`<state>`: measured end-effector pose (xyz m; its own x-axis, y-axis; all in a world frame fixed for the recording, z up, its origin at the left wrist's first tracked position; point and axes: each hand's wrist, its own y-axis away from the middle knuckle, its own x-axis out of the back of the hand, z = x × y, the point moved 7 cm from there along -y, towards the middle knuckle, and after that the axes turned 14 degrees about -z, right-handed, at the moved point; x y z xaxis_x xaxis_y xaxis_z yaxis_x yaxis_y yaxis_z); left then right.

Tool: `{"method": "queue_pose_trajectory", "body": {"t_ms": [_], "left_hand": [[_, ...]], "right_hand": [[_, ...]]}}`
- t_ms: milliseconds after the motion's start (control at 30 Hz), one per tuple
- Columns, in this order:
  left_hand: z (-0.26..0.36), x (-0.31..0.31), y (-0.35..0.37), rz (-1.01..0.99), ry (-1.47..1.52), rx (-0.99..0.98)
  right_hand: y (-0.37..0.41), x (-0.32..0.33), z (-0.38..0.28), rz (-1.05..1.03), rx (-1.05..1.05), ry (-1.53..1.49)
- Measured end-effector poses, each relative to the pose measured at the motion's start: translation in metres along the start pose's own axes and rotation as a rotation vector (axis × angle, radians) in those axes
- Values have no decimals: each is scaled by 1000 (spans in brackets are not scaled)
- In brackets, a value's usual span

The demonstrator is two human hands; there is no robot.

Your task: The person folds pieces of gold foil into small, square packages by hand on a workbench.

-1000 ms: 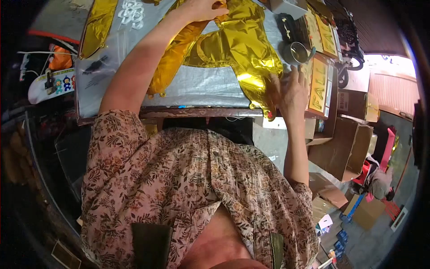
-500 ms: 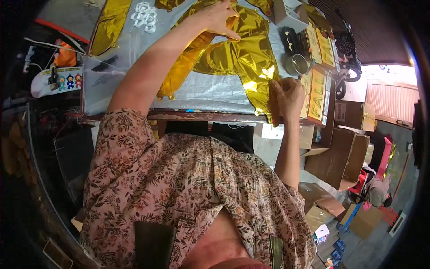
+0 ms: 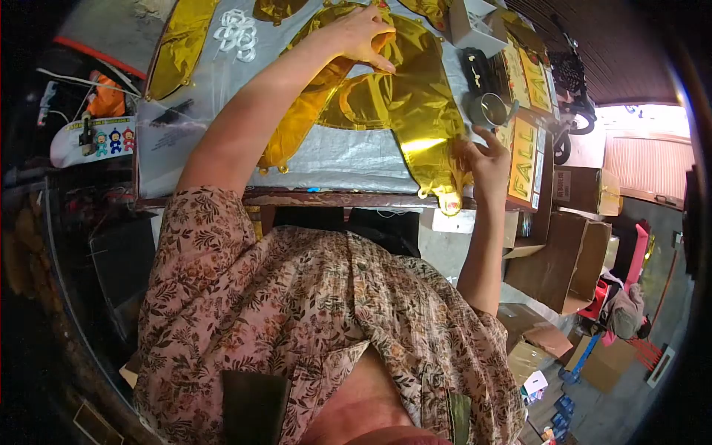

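A shiny gold foil piece point(image 3: 426, 104), shaped like a large letter, lies on the grey covered table point(image 3: 222, 133). My left hand point(image 3: 363, 41) rests on its upper part, thumb and fingers spread apart. Beside the foil's lower right edge is my right hand point(image 3: 486, 159), with its thumb and fingers apart and its fingertips at the foil's border. The foil's lower end hangs slightly over the table's near edge. A clear cup point(image 3: 489, 110) stands just above my right hand.
White rings point(image 3: 236, 35) and another gold foil piece point(image 3: 178, 48) lie at the table's left. A white box point(image 3: 475, 26), a black case point(image 3: 475, 68) and boxes marked FALL point(image 3: 523, 163) sit at the right. Cardboard boxes point(image 3: 556, 259) stand beside the table.
My right hand has opened and shifted slightly right off the foil's edge. The foil's lower right part now lies flatter and wider. My left hand has barely moved.
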<state>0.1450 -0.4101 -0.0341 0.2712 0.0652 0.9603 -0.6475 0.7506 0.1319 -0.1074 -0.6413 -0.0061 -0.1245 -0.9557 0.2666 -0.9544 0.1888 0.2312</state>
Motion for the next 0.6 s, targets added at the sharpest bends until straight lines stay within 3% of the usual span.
{"method": "queue_pose_trajectory", "body": {"t_ms": [267,333,600], "left_hand": [[11,12,0,-65,-2,59],[10,10,-4,-92,8,44],[8,10,-16,-161,-34,101]], "right_hand": [[-7,-1,28,-157,-49,-463],[-7,-9,26,-284,-84,-607],[-6,-30,8,-393,-75,-836]]}}
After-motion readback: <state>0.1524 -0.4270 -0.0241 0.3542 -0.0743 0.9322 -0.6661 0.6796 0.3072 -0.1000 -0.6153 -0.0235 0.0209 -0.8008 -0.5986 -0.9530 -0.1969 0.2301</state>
